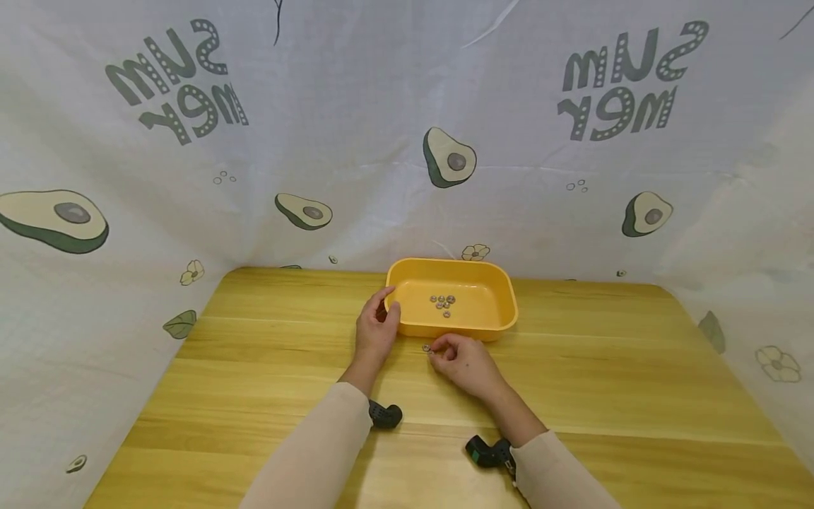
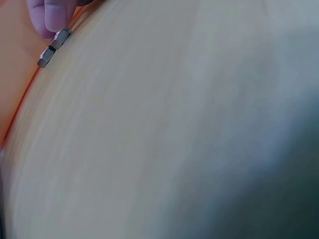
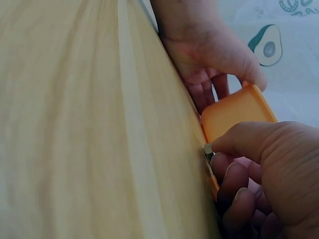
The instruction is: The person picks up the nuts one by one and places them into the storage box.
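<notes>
A yellow plastic container (image 1: 502, 318) stands at the back of the table, with several small metal nuts (image 1: 441, 299) on its floor. My left hand (image 1: 376, 331) grips its left rim, thumb at the top edge and fingers down the outer side. Just in front of the container, my right hand (image 1: 467, 364) has thumb and forefinger on a hex nut (image 2: 61, 38) at the table surface, pinching it. Another hex nut (image 2: 46, 57) lies right beside that one. In the right wrist view a nut (image 3: 208, 151) shows at the thumb tip; the curled fingers partly hide it.
The wood-grain table (image 1: 254, 396) runs back to a white curtain (image 1: 369, 141) printed with avocados and lettering. A black device (image 1: 384, 416) is strapped at the left wrist, and another black device (image 1: 486, 452) at the right wrist.
</notes>
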A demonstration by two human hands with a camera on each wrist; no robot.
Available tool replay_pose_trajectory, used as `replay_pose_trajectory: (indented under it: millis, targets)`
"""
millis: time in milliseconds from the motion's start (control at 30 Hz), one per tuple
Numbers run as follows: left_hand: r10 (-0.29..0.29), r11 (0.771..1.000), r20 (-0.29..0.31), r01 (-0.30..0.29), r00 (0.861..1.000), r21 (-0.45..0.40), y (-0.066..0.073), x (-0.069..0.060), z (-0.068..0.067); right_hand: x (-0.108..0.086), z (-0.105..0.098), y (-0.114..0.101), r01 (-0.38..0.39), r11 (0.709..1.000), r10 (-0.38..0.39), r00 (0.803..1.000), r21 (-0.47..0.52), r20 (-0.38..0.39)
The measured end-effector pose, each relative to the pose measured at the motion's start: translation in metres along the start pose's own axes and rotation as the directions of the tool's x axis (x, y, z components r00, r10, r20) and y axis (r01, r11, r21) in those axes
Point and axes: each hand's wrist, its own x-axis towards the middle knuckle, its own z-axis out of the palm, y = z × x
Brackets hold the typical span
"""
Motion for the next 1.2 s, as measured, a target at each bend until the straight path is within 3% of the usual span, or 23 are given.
replay_pose_trajectory:
  millis: [600, 1200]
  targets:
    - [0.019, 1.000, 0.006, -0.019, 1.000, 0.002, 0.0029, 0.0001, -0.0006, 0.0004, -0.0006, -0.0006, 0.017, 1.000, -0.017, 1.000, 0.000, -0.006]
    - [0.005, 1.000, -0.007, -0.005, 1.000, 0.003, 0.0003, 0.0002, 0.0005, -0.0028, -0.0003, -0.0013, 0.020, 0.998, -0.018, 0.999, -0.064, 0.041]
